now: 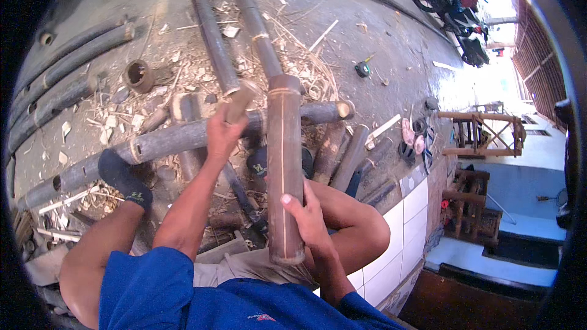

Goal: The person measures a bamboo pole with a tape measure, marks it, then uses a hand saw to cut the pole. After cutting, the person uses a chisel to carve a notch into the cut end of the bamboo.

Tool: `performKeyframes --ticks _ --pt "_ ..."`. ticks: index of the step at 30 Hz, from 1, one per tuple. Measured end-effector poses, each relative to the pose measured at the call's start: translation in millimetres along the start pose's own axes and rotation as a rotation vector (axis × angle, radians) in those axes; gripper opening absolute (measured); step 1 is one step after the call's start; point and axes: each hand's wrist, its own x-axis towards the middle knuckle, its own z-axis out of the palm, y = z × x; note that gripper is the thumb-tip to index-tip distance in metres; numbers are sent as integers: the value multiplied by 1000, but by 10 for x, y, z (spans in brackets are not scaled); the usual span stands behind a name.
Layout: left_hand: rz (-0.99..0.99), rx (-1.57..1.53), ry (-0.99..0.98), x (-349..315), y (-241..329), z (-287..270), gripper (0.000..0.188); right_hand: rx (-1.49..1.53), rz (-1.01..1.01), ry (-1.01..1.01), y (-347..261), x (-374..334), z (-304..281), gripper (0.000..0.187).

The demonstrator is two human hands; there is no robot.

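Observation:
My right hand (pixel 309 217) is wrapped round a thick brown bamboo tube (pixel 284 171), which stands on end over my lap with a pale line along its length. In my left hand (pixel 225 134) is a short, pale piece of wood (pixel 242 101), its edges slightly blurred, held to the left of the tube's upper part. A long dark bamboo pole (pixel 165 142) with holes cut in it lies across the floor beneath my left hand. The tube hides part of this pole. My sock-covered left foot (pixel 125 177) rests against the pole.
Wood chips (pixel 202 73) litter the floor around more bamboo poles (pixel 214 43). A short hollow bamboo ring (pixel 139 77) lies to the left. Further right are a tape measure (pixel 363 69), sandals (pixel 416 140), white tiles (pixel 391 244), bamboo furniture (pixel 483 134) and a motorbike (pixel 455 15).

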Motion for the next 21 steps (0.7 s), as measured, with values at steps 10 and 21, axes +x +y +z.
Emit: performKeyframes --ticks 10,21 --pt "170 491 -358 -300 59 -19 46 -21 41 138 -150 -184 -136 66" --pt "-98 -600 332 215 273 -862 34 65 -183 65 -235 61 54 82"
